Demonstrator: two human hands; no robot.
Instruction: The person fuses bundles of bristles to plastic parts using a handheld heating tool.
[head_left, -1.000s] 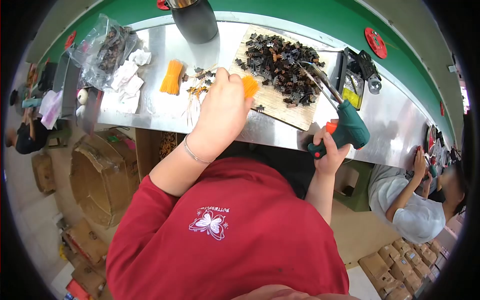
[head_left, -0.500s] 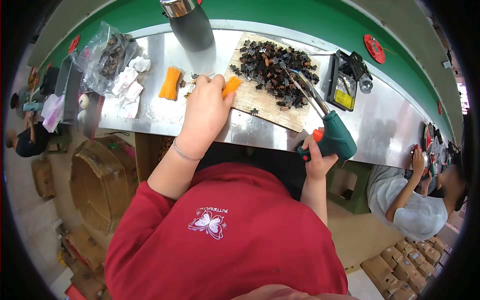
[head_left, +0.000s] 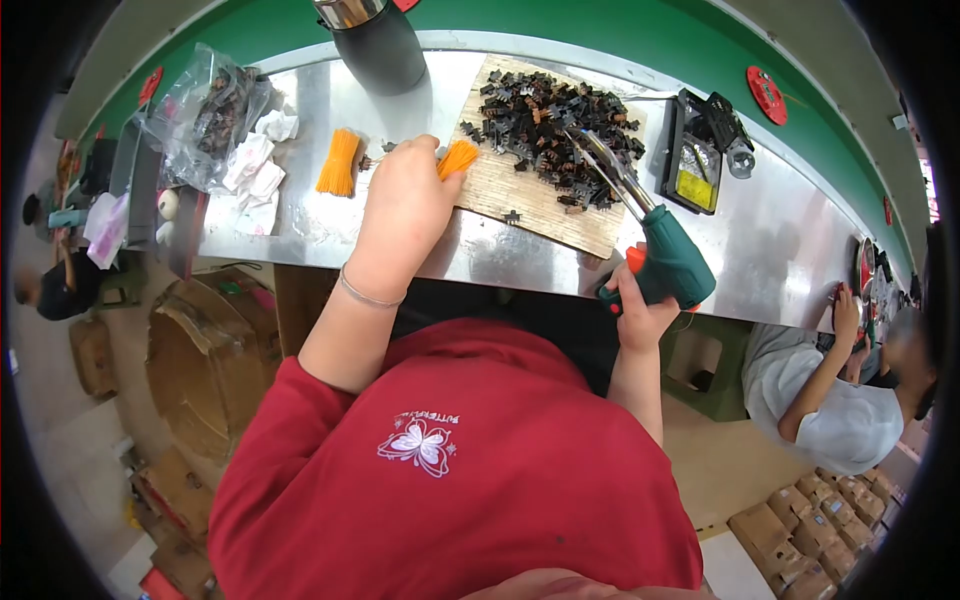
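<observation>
My left hand is closed around a bundle of orange wires, whose ends stick out at its right side. Beside it on the metal bench lies a second orange wire bundle. My right hand grips the handle of a green soldering gun with an orange-red trigger. The gun's metal tip reaches up over a pile of small black parts on a wooden board. A single black part lies apart near the board's front. What lies beneath my left hand is mostly hidden.
A dark flask stands at the back. Crumpled tissues and a plastic bag lie on the left. A black case with a yellow sponge is right of the board. A co-worker sits at the far right.
My left hand has moved left with the wire bundle, now covering the loose wires seen earlier. The soldering gun has shifted slightly left, still in my right hand. The view has tilted a little.
</observation>
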